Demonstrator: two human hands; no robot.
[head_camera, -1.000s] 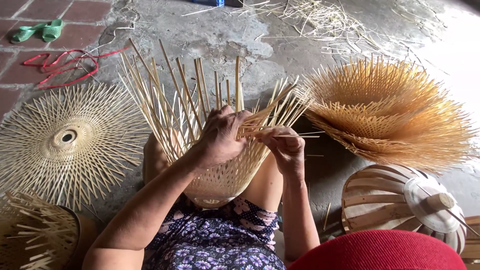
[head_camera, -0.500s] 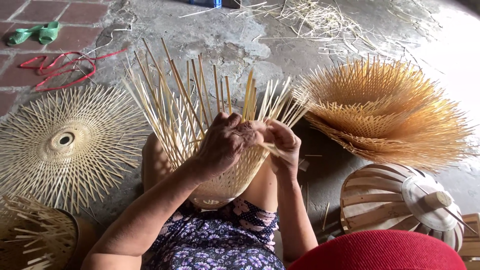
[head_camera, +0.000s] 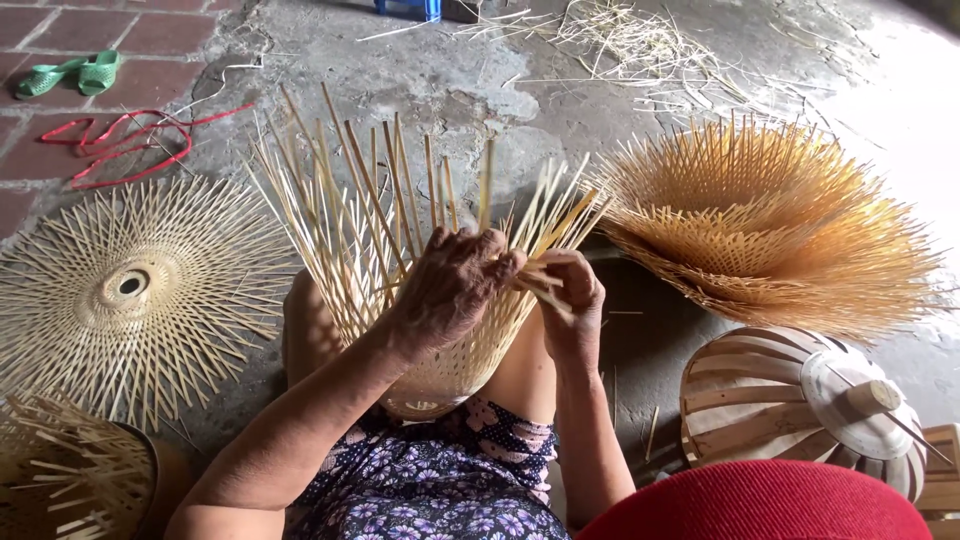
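Pinching loose strips (head_camera: 545, 283) w/ my right hand (head_camera: 572, 315); left hand (head_camera: 452, 285) clamps the basket (head_camera: 440, 360) rim, braced btwn knees for steadiness.

Half-woven bamboo basket (head_camera: 440, 360), pale straw colour, sits between my knees, woven rounded base toward my lap, mouth facing away. Loose upright strips (head_camera: 350, 200) fan outward from the unfinished rim, splayed and uneven; a few strips at the right side bent across
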